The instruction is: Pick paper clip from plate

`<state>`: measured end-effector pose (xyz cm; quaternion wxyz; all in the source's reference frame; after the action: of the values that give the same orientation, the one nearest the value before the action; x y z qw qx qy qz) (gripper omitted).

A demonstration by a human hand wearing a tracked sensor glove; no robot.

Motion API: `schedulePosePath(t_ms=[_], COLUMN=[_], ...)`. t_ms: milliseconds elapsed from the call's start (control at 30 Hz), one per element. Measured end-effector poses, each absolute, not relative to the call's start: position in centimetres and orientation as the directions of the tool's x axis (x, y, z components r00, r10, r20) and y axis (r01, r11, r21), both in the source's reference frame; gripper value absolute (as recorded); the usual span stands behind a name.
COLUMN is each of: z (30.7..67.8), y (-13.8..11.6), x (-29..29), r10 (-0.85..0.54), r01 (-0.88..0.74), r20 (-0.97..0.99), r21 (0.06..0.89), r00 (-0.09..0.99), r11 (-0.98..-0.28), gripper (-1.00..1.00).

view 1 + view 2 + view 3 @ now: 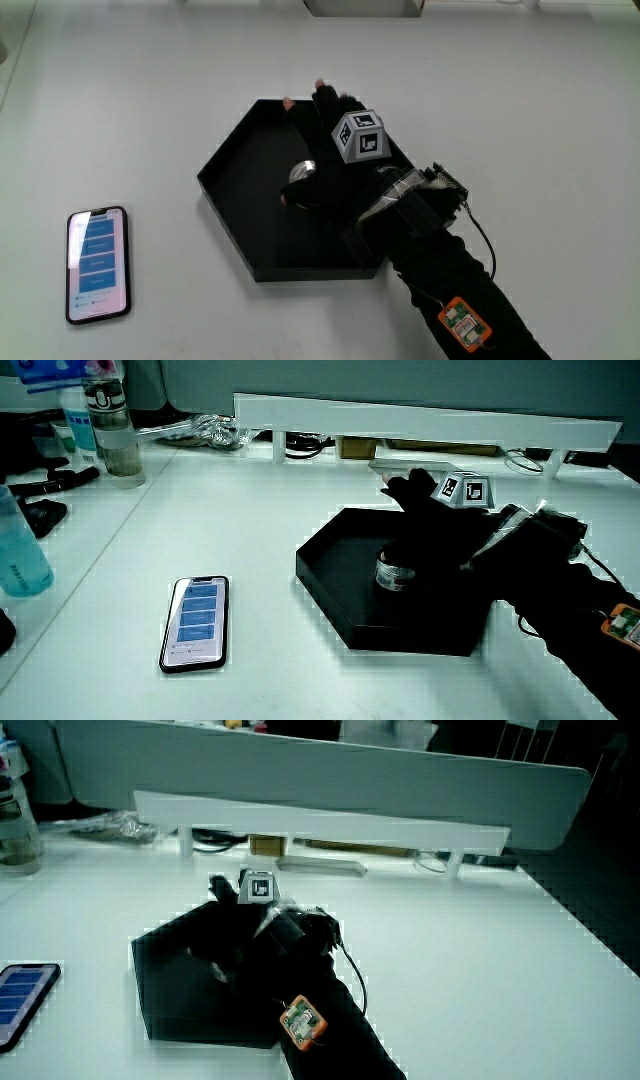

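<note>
A black hexagonal plate (225, 180) lies on the white table, seen in both side views (330, 575) (160, 985). In it stands a small object of silver and black, the paper clip (302, 171) (395, 574). The hand (335, 150) hovers over the plate just above the clip, its fingers (320, 92) spread toward the plate's rim farthest from the person. The thumb lies close beside the clip, and nothing is clamped between the fingers. In a side view the hand (240, 920) hides the clip. The patterned cube (359, 136) sits on the back of the hand.
A phone (98, 263) with a lit screen lies on the table beside the plate, nearer to the person. Bottles (112, 430) stand at the table's edge beside the low partition (430, 420). A cable runs from the forearm (450, 280).
</note>
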<state>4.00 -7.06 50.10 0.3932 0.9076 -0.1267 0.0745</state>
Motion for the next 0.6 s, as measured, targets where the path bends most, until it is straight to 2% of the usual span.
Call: schedulePosePath(t_ms=[67,133,167,333,367,433,500,567,600], z=[50.9,52.1,52.8,54.1,54.2,54.8,54.7,54.3,54.2], y=[-7.1,-6.9,-6.9,-6.8,-6.7,-6.8,-6.9,-7.0,-7.0], x=[3.5,3.1,3.0,3.1,3.2,3.5,3.9,3.8,3.8], r10=[-0.198,-0.215,-0.223,-0.221,-0.227,-0.186,-0.126,-0.152,-0.143], r01=[-0.274,-0.269,-0.24,-0.215,-0.259,-0.235,-0.283,-0.276,-0.286], r20=[0.193,0.184,0.148,0.134,0.181,0.172,0.254,0.23,0.248], r21=[0.757,0.824,0.845,0.889,0.884,0.881,0.843,0.801,0.801], r00=[0.961,0.959,0.964,0.966,0.957,0.967,0.959,0.961,0.958], r11=[-0.593,-0.498,-0.478,-0.404,-0.388,-0.41,-0.456,-0.531,-0.525], gripper=[0.0,0.0,0.0,0.36,0.43,0.57,0.71,0.86,0.93])
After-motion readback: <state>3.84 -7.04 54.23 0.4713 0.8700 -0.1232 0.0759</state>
